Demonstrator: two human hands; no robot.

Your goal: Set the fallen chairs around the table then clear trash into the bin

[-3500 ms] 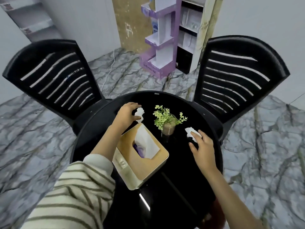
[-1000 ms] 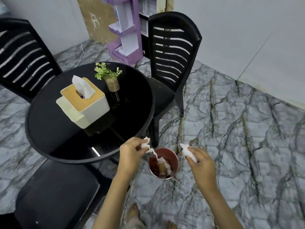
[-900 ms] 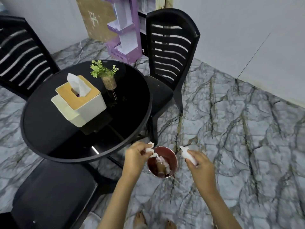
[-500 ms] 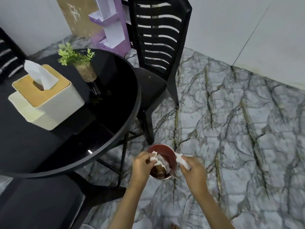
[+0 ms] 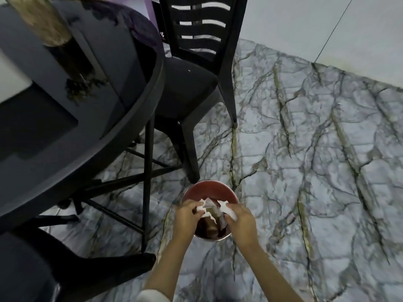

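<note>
While gripped, tissues (image 5: 226, 209) above bin (image 5: 209, 188)

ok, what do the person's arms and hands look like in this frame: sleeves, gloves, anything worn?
Both hands are bare: no gloves, rings or watch visible on the left hand or the right hand. Both forearms are uncovered down to the bottom of the frame. A pale sleeve edge shows at the bottom on the left arm; no pattern can be made out on it.

Grey veined marble floor (image 5: 316, 171) fills right side. Pale wall (image 5: 305, 22) at top right. Blurred brown pot (image 5: 46, 25) near worktop's far edge.
</note>
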